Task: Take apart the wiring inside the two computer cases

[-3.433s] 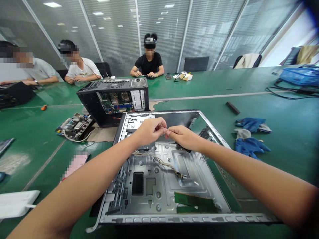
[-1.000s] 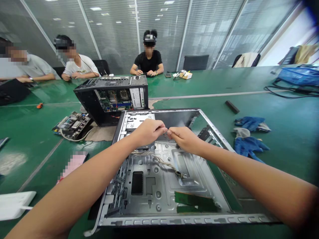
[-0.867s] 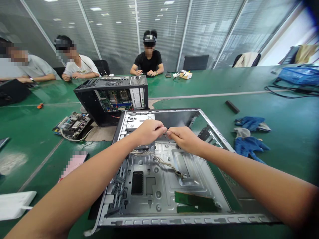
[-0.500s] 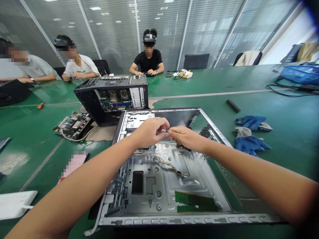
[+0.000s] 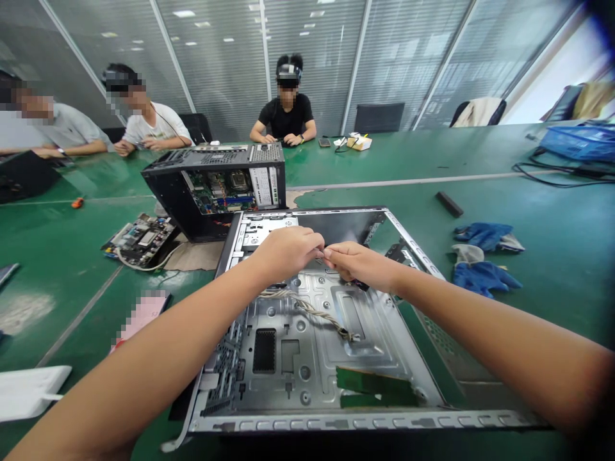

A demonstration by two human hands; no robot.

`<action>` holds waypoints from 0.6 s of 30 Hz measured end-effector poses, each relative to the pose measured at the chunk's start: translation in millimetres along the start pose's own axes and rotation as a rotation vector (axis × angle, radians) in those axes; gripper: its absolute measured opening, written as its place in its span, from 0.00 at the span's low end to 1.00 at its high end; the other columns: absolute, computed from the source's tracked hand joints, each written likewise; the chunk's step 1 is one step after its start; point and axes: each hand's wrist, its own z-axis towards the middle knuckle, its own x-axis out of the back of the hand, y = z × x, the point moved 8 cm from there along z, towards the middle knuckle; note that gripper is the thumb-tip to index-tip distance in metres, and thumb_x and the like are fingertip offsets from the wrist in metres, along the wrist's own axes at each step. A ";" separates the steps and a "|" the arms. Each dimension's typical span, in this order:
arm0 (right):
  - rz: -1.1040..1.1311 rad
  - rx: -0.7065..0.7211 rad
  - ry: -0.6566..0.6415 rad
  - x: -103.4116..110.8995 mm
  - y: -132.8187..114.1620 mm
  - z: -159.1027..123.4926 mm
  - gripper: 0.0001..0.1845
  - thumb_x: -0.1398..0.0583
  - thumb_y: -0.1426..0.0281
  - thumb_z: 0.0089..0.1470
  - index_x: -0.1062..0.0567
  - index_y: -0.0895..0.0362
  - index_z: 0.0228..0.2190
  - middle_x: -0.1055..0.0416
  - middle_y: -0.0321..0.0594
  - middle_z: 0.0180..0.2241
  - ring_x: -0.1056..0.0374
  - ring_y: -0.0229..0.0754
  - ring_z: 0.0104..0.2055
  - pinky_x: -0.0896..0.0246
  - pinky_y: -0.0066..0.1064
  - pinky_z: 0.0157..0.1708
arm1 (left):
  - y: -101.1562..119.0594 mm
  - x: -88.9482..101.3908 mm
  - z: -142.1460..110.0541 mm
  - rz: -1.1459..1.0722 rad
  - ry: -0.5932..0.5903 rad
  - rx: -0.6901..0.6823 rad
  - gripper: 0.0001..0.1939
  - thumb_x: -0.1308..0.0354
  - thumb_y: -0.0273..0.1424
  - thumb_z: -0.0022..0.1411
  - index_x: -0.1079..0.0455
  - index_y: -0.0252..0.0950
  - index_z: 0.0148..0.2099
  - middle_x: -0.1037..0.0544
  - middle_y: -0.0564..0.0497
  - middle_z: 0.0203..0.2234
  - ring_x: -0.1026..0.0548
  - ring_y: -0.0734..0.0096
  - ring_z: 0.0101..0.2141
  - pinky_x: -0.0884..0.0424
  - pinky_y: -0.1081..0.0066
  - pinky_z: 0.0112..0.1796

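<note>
An opened, emptied silver computer case (image 5: 307, 358) lies flat on the green table in front of me. My left hand (image 5: 287, 251) and my right hand (image 5: 358, 264) meet fingertip to fingertip above its far half, both pinched on a small dark item I cannot make out. A twisted beige cable (image 5: 312, 312) trails from under my left hand across the case floor. Two green memory sticks (image 5: 372, 387) lie near the case's front edge.
A second black computer case (image 5: 218, 189) with its board showing stands behind, with a loose circuit board (image 5: 139, 238) left of it. Blue gloves (image 5: 483, 259) and a black bar (image 5: 449, 204) lie to the right. Three people sit at the table's far side.
Both hands stay pinched together above the case, with only slight shifts of the fingers and of the view.
</note>
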 end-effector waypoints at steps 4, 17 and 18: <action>-0.109 0.047 0.038 2.6 -5.3 -0.4 0.19 0.50 0.58 0.65 0.37 0.54 0.25 0.52 0.28 0.16 0.56 0.34 0.19 0.60 0.30 0.22 | -3.2 -4.1 1.5 0.016 -0.041 0.058 0.14 0.51 0.34 0.71 0.26 0.35 0.40 0.21 0.46 0.34 0.26 0.65 0.36 0.38 0.67 0.34; -0.428 0.176 0.110 2.4 -16.5 1.2 0.17 0.52 0.63 0.63 0.30 0.56 0.28 0.40 0.34 0.21 0.45 0.37 0.25 0.50 0.32 0.29 | -19.8 -12.3 0.8 -0.381 -0.092 0.265 0.16 0.51 0.35 0.66 0.30 0.35 0.28 0.25 0.52 0.23 0.32 0.73 0.26 0.42 0.70 0.29; -0.376 0.152 0.103 2.7 -14.6 0.8 0.18 0.52 0.62 0.63 0.29 0.56 0.29 0.43 0.32 0.20 0.47 0.37 0.24 0.51 0.31 0.28 | -19.6 -11.5 0.3 -0.371 -0.075 0.255 0.15 0.50 0.35 0.66 0.30 0.35 0.29 0.26 0.52 0.22 0.32 0.73 0.26 0.42 0.70 0.29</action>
